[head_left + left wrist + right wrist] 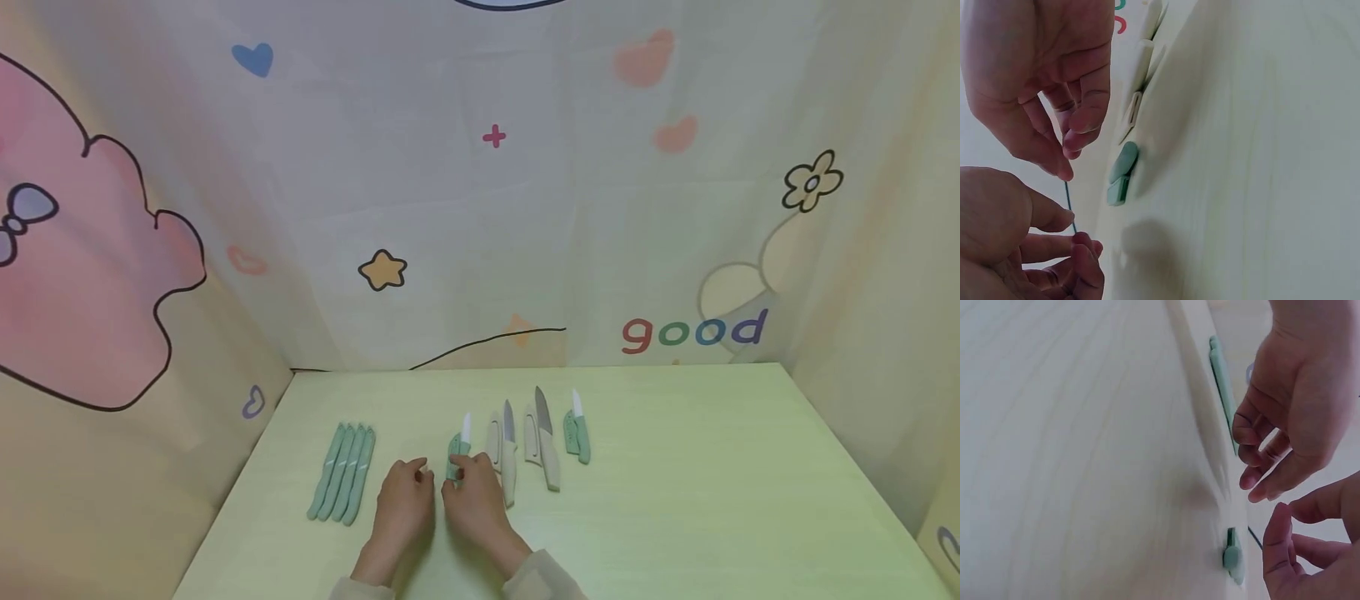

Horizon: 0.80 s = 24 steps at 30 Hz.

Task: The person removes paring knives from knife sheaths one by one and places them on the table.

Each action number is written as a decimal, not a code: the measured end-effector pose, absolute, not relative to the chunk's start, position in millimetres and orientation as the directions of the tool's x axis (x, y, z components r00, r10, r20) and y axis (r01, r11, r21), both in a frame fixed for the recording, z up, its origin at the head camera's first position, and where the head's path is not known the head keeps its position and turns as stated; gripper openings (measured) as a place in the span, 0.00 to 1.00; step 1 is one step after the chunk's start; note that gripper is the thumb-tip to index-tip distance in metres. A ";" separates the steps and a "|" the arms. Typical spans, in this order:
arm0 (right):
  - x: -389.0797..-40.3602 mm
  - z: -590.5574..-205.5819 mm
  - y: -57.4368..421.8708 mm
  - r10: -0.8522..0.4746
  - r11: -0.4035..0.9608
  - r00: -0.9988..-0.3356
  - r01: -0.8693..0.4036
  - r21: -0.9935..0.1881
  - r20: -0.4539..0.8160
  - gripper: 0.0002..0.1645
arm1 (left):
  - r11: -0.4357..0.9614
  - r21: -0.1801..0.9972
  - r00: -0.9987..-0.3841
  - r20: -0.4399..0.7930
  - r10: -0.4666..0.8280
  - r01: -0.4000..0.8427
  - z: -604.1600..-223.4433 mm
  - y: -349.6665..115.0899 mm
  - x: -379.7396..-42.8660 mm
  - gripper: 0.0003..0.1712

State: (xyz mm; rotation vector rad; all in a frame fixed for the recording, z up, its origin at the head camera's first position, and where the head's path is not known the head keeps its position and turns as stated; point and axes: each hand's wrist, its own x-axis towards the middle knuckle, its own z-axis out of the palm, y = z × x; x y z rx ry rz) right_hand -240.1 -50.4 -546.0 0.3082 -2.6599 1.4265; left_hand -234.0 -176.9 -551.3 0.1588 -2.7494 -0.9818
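Observation:
In the head view, my left hand (pixel 405 502) and right hand (pixel 480 504) hover side by side near the table's front, fingers loosely bent. Neither shows anything in its grasp. A small green knife (pixel 466 428) with a white blade lies just beyond my right hand, which partly hides its handle and the green sheath (pixel 453 447) beside it. In the left wrist view, that green knife (pixel 1124 161) rests on the tabletop, apart from both hands. To my left hand's left, several slim green-handled tools (pixel 342 475) lie parallel; their exact kind is unclear.
Right of my hands lie a beige knife (pixel 508 467) with its sheath (pixel 494 440), a larger beige knife (pixel 551 458) with another sheath (pixel 532 437), and a second green knife (pixel 582 442) beside its sheath (pixel 571 432). A patterned curtain (pixel 450 183) borders the pale green table (pixel 712 500).

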 end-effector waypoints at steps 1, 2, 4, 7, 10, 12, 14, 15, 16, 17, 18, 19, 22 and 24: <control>-239.3 -544.8 -51.4 -0.135 0.520 -0.974 -0.227 -0.823 0.184 0.22 | 0.770 0.637 -0.971 0.161 -0.176 -0.034 -550.0 -179.0 -231.8 0.17; -238.5 -543.4 -52.4 -0.141 0.504 -0.974 -0.224 -0.834 0.176 0.21 | 0.770 0.637 -0.971 0.154 -0.181 -0.042 -548.9 -180.9 -229.6 0.18; -236.7 -539.7 -54.5 -0.159 0.459 -0.975 -0.213 -0.862 0.157 0.21 | 0.767 0.640 -0.972 0.140 -0.188 -0.056 -546.1 -185.5 -225.5 0.18; -232.5 -534.9 -58.0 -0.208 0.342 -0.974 -0.158 -0.926 0.089 0.21 | 0.757 0.648 -0.972 0.118 -0.205 -0.081 -541.9 -192.5 -218.9 0.19; -227.8 -532.1 -62.3 -0.279 0.194 -0.960 -0.053 -0.980 -0.004 0.22 | 0.748 0.654 -0.970 0.093 -0.224 -0.110 -538.2 -199.8 -211.5 0.20; -224.8 -531.9 -65.6 -0.318 0.119 -0.947 0.015 -0.993 -0.052 0.21 | 0.743 0.656 -0.969 0.074 -0.235 -0.130 -535.7 -204.4 -206.3 0.21; -222.0 -532.6 -69.0 -0.341 0.062 -0.936 0.067 -0.996 -0.085 0.21 | 0.738 0.658 -0.966 0.061 -0.250 -0.149 -533.6 -208.9 -201.8 0.22; -220.8 -533.6 -70.8 -0.349 0.037 -0.932 0.089 -0.995 -0.096 0.21 | 0.739 0.655 -0.965 0.058 -0.256 -0.157 -532.9 -211.3 -199.9 0.22; -219.7 -534.9 -72.6 -0.356 0.017 -0.929 0.104 -0.994 -0.104 0.21 | 0.740 0.653 -0.964 0.056 -0.262 -0.163 -532.3 -213.5 -197.9 0.22; -218.8 -536.1 -74.5 -0.362 -0.005 -0.925 0.125 -0.992 -0.115 0.21 | 0.741 0.650 -0.962 0.056 -0.268 -0.169 -531.4 -215.6 -196.1 0.23; -218.0 -537.3 -76.3 -0.366 -0.023 -0.922 0.141 -0.990 -0.123 0.21 | 0.742 0.648 -0.960 0.059 -0.273 -0.172 -531.0 -217.7 -194.4 0.23; -217.3 -538.3 -78.1 -0.370 -0.040 -0.920 0.157 -0.987 -0.131 0.21 | 0.746 0.643 -0.958 0.062 -0.278 -0.175 -530.5 -219.8 -192.8 0.23; -216.2 -541.1 -82.4 -0.383 -0.063 -0.913 0.177 -0.982 -0.140 0.22 | 0.758 0.630 -0.956 0.083 -0.282 -0.169 -529.2 -225.8 -188.6 0.24; -215.8 -543.0 -84.1 -0.399 -0.070 -0.907 0.180 -0.981 -0.137 0.24 | 0.763 0.626 -0.953 0.106 -0.285 -0.159 -528.7 -229.7 -186.6 0.24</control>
